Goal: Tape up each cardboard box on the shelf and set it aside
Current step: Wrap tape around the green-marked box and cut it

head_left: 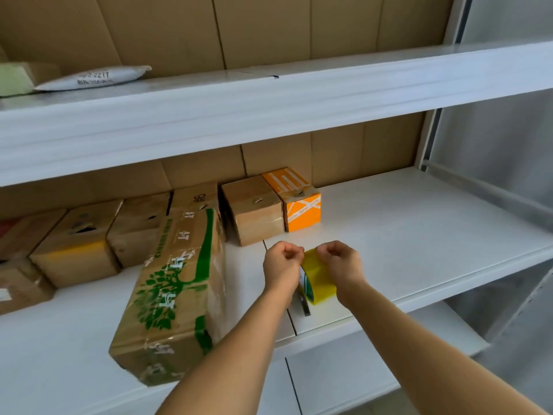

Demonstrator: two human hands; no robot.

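A long cardboard box with green tree print (170, 298) lies on the white middle shelf (419, 235), reaching to its front edge. Just right of it a yellow tape roll (318, 283) stands over the shelf between my hands. My left hand (281, 265) and my right hand (341, 263) both have curled fingers pinching at the top of the roll. A dark cutter piece (305, 307) hangs below the roll. Behind stand a plain brown box (254, 214) and an orange box (299, 202), side by side.
Several more cardboard boxes (77, 244) line the back left of the same shelf. The upper shelf (269, 103) overhangs close above and carries a white padded mailer (92, 77). Flat cardboard sheets back the shelving. A lower shelf (359, 369) shows beneath.
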